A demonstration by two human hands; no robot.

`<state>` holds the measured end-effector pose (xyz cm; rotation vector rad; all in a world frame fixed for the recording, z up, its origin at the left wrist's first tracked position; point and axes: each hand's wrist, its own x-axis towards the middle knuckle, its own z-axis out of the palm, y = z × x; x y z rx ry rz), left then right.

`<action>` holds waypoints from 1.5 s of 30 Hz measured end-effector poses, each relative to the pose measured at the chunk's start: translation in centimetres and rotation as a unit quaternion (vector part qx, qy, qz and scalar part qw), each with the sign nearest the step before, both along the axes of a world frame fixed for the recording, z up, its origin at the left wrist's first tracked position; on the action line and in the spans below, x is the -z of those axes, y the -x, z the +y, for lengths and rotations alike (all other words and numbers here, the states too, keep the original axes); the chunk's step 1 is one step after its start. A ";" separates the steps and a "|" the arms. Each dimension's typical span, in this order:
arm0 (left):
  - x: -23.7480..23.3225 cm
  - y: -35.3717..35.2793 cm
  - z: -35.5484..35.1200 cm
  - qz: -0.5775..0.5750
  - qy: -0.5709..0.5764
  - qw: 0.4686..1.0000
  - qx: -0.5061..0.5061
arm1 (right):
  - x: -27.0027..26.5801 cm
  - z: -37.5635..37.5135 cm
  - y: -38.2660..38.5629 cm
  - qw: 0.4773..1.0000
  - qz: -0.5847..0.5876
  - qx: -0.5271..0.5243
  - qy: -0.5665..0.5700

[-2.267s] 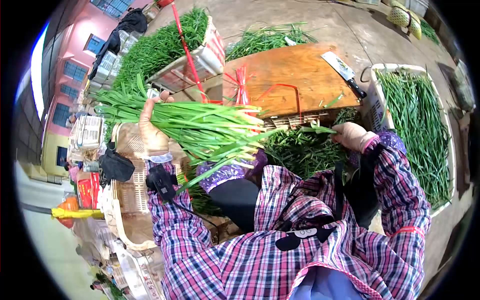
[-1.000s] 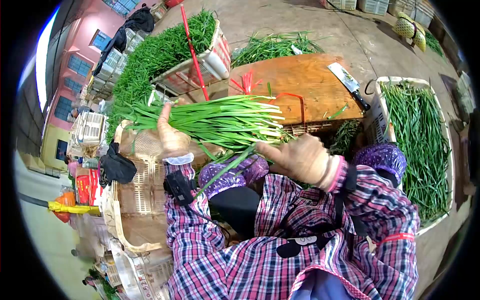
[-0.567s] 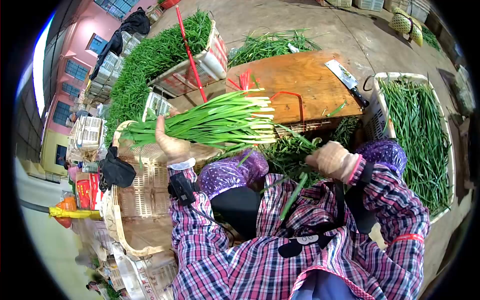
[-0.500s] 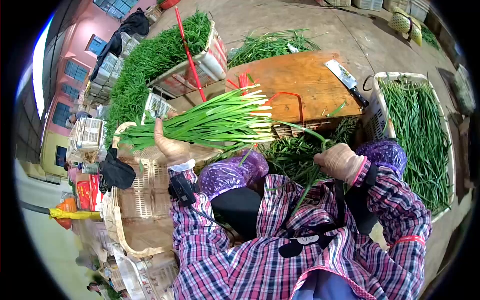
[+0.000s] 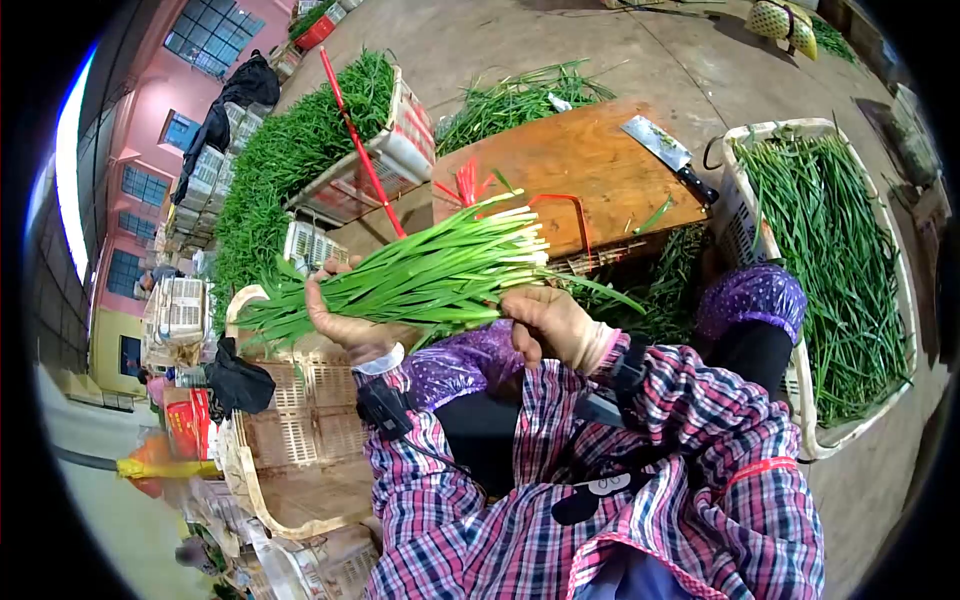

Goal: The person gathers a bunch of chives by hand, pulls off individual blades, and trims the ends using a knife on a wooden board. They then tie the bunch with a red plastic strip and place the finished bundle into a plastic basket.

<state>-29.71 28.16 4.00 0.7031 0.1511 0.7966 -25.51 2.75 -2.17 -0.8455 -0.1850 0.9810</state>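
My left hand (image 5: 345, 322) is wrapped round a thick bunch of garlic chives (image 5: 420, 262), held across my lap with the pale stem ends to the right and the green leaves to the left. At the lower edge of those stem ends, my right hand (image 5: 555, 318) is closed in a pinch on chive stems of the bunch. A loose green leaf (image 5: 610, 293) sticks out to the right beyond its fingers. Just past the bunch stands a wooden board (image 5: 590, 160), with red ties (image 5: 465, 186) at its left end and a cleaver (image 5: 658, 143) on its right side.
On the right, a white crate (image 5: 796, 425) is full of long chives. At left sits a pale plastic basket (image 5: 300, 440). A heaped crate (image 5: 375, 150) of greens and a red pole (image 5: 350, 125) are beyond. Cut greens (image 5: 520, 105) lie on the floor behind the board.
My right hand has moved left from above the right knee to the stem ends, and now pinches them. The leaves it held there have left it. The bunch stays in my left hand.
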 end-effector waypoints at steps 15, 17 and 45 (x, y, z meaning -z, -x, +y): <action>2.0 0.7 3.9 -0.065 -0.016 0.998 -0.016 | -4.1 -10.4 -2.0 0.802 -0.504 0.010 0.322; 2.2 0.5 3.9 -0.059 -0.039 0.997 -0.010 | -3.8 -8.1 -1.6 0.756 -0.558 0.007 0.343; -3.8 1.4 1.8 -0.281 0.030 0.849 0.448 | 1.8 -11.9 -5.4 0.593 -0.722 -0.136 0.329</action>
